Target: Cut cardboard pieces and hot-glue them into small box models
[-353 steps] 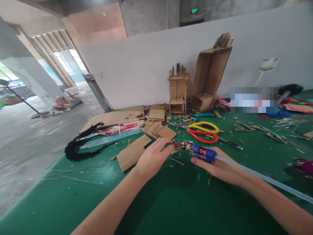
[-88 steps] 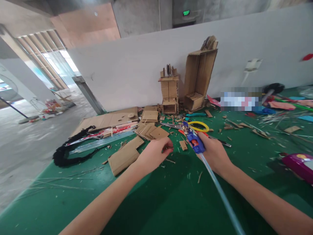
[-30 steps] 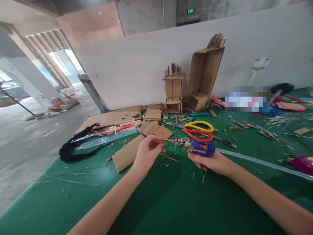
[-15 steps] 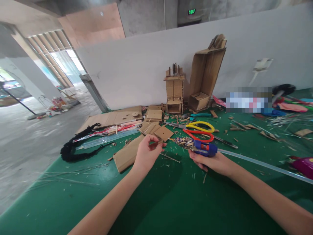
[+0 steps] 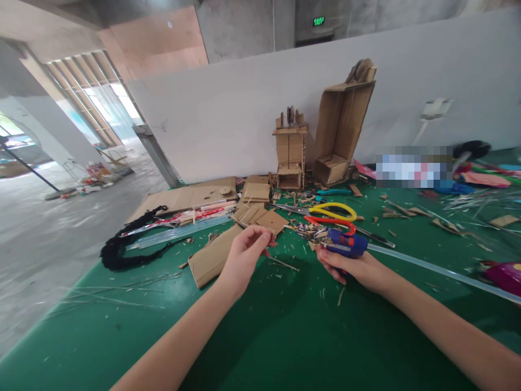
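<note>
My right hand (image 5: 350, 265) is wrapped round a blue glue gun (image 5: 345, 242), its nozzle end matted with scraps and pointing left. A long clear glue stick (image 5: 427, 268) runs out of its back to the right. Left of the nozzle, my left hand (image 5: 247, 255) has thumb and fingers pinched together; whatever is between them is too small or hidden to name. Just behind those fingertips lies a small cardboard square with a hole (image 5: 273, 221). A larger cardboard strip (image 5: 214, 255) lies partly behind my left hand, and a thin stick (image 5: 284, 263) rests below the fingers.
Yellow-and-red-handled scissors (image 5: 331, 212) lie behind the glue gun. Two cardboard structures (image 5: 290, 149) stand by the white wall. A black fuzzy strand (image 5: 116, 251) and clear glue sticks (image 5: 179, 231) lie left; a purple object (image 5: 504, 278) sits at the right edge. Scraps litter the green table (image 5: 285, 342).
The glue gun has shifted slightly right, its nozzle drawing away from my left fingers. My left hand has turned a little, and its fingertips now hide the small piece glimpsed there before.
</note>
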A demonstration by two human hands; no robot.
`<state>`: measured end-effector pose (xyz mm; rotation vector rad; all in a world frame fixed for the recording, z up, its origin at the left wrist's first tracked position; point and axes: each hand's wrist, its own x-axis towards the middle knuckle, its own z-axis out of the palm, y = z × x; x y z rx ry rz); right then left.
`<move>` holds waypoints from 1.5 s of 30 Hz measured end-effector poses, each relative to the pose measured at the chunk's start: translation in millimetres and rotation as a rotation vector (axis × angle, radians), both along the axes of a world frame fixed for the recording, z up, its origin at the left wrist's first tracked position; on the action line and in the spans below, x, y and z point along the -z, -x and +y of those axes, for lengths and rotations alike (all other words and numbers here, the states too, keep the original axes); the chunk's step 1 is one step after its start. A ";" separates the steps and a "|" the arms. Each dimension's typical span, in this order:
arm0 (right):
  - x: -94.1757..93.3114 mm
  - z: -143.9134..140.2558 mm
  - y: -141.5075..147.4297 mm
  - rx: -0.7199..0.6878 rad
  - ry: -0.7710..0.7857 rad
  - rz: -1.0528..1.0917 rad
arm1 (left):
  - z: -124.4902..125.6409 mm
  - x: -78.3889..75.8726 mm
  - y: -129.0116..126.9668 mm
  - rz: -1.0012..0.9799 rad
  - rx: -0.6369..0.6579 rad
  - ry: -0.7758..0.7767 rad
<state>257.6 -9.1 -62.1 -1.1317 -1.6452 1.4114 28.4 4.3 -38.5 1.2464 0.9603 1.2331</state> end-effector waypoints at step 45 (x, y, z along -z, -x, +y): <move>-21.2 -9.6 12.0 0.038 -0.121 -0.375 | 3.5 7.3 -2.0 -0.382 0.083 0.419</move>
